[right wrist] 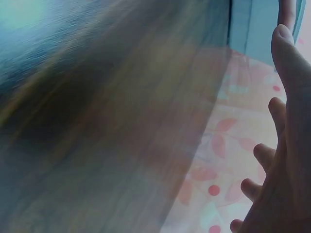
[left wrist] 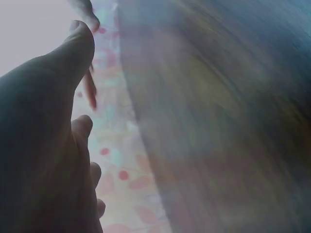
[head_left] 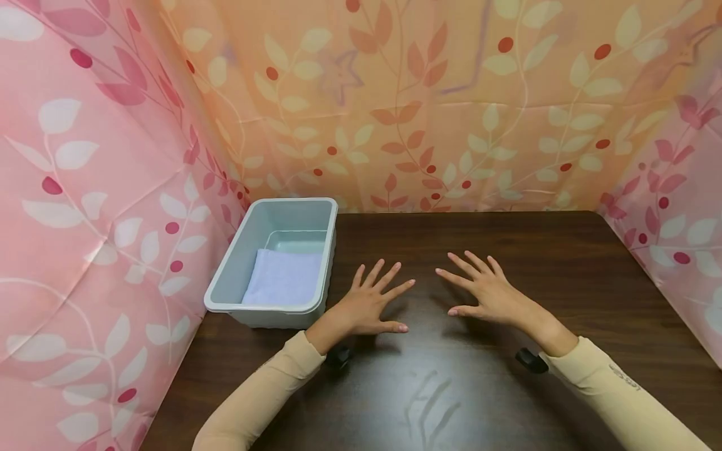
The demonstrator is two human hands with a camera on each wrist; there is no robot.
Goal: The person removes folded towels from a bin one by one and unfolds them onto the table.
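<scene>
Both hands hover over the dark wooden table with fingers spread and nothing held. My left hand (head_left: pixel 369 307) is just right of a pale blue-grey plastic basin (head_left: pixel 225 275), apart from its wall. Inside the basin, a folded light lavender cloth (head_left: pixel 284 279) lies flat toward the near end. Across a gap from the left hand, my right hand (head_left: pixel 491 297) points up and to the left. In the left wrist view the left hand (left wrist: pixel 43 126) shows its thumb and several fingertips. The right wrist view shows the right hand (right wrist: pixel 286 131) with fingers extended, holding nothing.
The dark wood table (head_left: pixel 564 263) has faint smudges near its front middle. A floral orange curtain (head_left: pixel 395 113) hangs behind its far edge. Pink floral curtains (head_left: pixel 113 207) flank it, the left one close to the basin. A small black wrist piece (head_left: pixel 531 360) sits under each forearm.
</scene>
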